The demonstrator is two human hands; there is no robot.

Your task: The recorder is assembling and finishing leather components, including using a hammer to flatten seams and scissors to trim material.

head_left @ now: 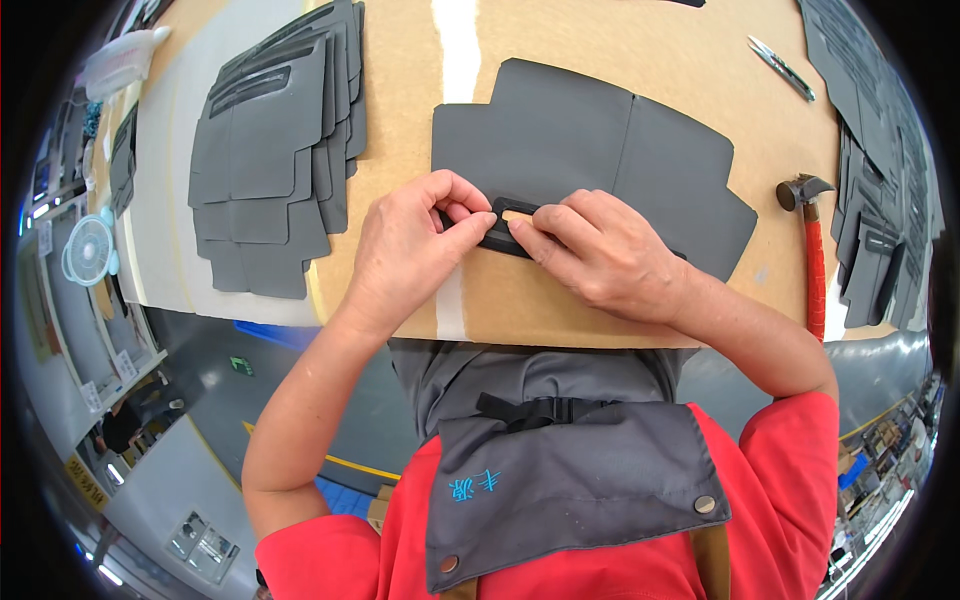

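A dark grey sheet panel (570,135) with stepped corners and a vertical seam lies flat on the table before me. At its near edge is a black strip with a slot (507,242), and tan shows through the slot. My left hand (415,245) pinches thumb and forefinger at the slot's left end, its other fingers curled. From the other side, my right hand (612,258) presses thumb and fingers at the slot's right end. The fingers cover much of the strip, so I cannot tell whether it is fixed to the panel.
Stacked grey panels (265,150) lie at the left, and more panels (870,200) at the right edge. A hammer with a red handle (814,260) lies right of my work, with thread snips (782,68) farther back. A small fan (90,248) stands beyond the table's left side.
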